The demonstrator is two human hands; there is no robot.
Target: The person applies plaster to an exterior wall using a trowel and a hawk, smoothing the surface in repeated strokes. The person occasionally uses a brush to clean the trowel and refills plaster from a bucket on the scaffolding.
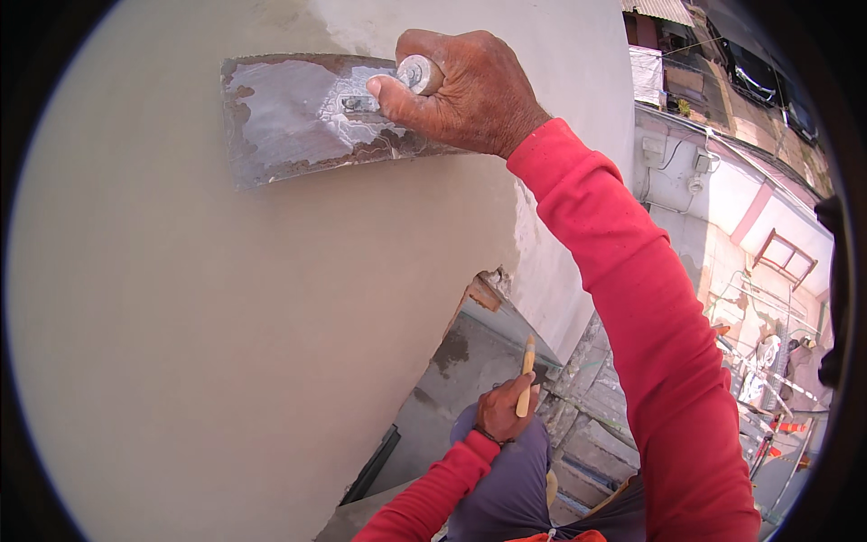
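Head view: right hand (470, 90) grasps a plastering trowel (307, 117) flat against the wall (181, 316) at upper centre; left hand (504, 408) clenches a wooden stick (526, 370) at lower centre.

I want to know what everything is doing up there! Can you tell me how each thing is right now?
right hand: shut on the trowel handle
trowel: flat against the wall, blade smeared with plaster
wall: coated in smooth grey plaster
left hand: shut on a wooden stick, resting on the knee
wooden stick: held upright

Right hand (470, 90) presses trowel (302, 113) against plastered wall (181, 316)
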